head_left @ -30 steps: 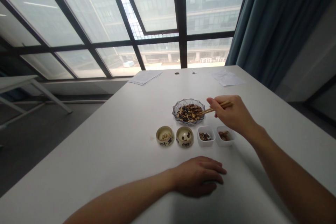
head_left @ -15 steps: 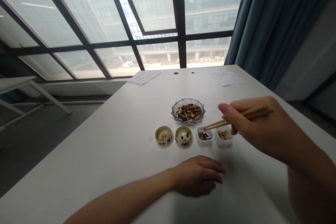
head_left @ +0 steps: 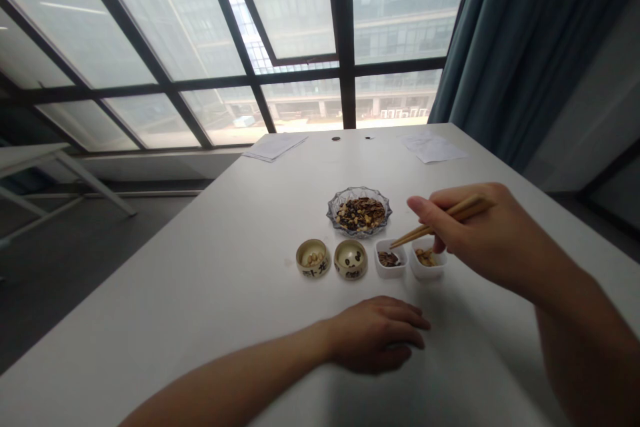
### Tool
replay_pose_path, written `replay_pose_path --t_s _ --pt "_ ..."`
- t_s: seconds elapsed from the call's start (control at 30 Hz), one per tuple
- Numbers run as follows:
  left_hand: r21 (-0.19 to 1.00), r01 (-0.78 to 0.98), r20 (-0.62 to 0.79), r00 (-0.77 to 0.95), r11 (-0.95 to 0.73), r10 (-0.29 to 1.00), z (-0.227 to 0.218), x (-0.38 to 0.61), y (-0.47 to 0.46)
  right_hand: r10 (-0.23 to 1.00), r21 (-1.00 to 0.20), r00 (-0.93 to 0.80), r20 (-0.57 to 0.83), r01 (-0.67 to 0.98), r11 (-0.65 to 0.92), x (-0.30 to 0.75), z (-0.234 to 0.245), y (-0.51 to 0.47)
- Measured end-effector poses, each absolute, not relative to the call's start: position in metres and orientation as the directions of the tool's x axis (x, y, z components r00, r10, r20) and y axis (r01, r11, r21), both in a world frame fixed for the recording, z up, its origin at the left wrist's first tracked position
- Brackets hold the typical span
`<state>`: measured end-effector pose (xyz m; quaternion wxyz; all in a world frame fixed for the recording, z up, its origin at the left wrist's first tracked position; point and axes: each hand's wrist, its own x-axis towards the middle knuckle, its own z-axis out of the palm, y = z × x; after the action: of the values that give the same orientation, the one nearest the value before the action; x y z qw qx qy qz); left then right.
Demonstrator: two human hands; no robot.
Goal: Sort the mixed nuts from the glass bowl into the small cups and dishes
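My right hand (head_left: pixel 470 227) is closed around a pair of wooden chopsticks (head_left: pixel 433 221). Their tips come together over a small white square dish (head_left: pixel 391 271) that holds dark brown pieces. I cannot make out anything between the tips. Beside it, another white dish (head_left: pixel 427 272) contains pale tan pieces. Two round beige cups with dark lettering stand to the left: one cup (head_left: pixel 313 269) with light nuts, one cup (head_left: pixel 351 271) with a few dark seeds. Behind them is a scalloped glass bowl (head_left: pixel 359 232) of mixed seeds and nuts. My left hand (head_left: pixel 377 335) rests on the table, fingers stretched out.
The white table (head_left: pixel 240 247) reaches toward the windows. Papers (head_left: pixel 275 147) lie at its far left, and more paper (head_left: pixel 434 148) at the far right. A blue curtain (head_left: pixel 480 73) hangs on the right. Another white table (head_left: pixel 35 160) stands at the left.
My right hand has shifted slightly left, and the chopstick tips now sit closer together over the dish of dark pieces. The left hand stays in place.
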<state>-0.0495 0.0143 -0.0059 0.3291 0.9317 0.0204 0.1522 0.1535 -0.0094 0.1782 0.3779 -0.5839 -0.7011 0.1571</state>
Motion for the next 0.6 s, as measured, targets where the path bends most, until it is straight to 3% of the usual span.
replay_pose_path --t_s 0.37,0.6 --pt "0.613 -0.059 0.269 0.953 -0.788 0.138 -0.007 -0.050 0.015 0.866 -0.687 0.045 0.498 0.631 0.362 0.150 0.169 0.004" --pt "0.600 -0.048 0.263 0.955 -0.798 0.140 -0.009 -0.050 0.015 0.879 -0.716 0.008 0.476 0.584 0.382 0.142 0.129 0.046"
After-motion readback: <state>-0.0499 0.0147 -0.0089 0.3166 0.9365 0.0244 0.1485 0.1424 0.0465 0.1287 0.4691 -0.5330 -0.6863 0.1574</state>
